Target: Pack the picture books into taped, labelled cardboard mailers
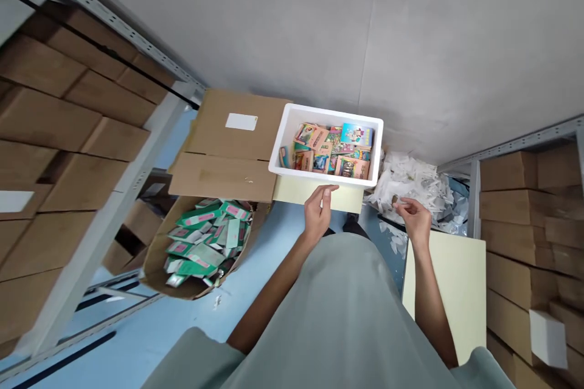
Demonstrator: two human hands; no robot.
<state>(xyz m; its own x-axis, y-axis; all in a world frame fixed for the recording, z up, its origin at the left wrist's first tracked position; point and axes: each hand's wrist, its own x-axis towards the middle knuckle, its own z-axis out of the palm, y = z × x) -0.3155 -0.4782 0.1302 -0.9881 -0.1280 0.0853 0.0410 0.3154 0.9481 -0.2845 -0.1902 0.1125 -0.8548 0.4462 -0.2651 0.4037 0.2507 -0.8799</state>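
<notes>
My left hand (318, 211) is just in front of the white plastic bin (326, 181), its fingers stretched out and the thumb raised, with nothing seen in it. Inside the bin lie several small colourful booklets or boxes (352, 166), among them a blue one (356, 135) at the back right. Off to the right, my right hand (415, 219) has its thumb and fingers pinched together. A tiny dark spot shows at its fingertips, too small to name. Behind that hand is a heap of crumpled white paper or plastic (406, 179).
An open cardboard box (152, 267) full of green-and-white small cartons (205, 249) stands at left. Flattened cardboard (235, 134) lies beside the bin. Shelves of brown boxes (50, 115) flank both sides. A pale yellow board (460, 285) is at right, a grey wall (292, 24) ahead.
</notes>
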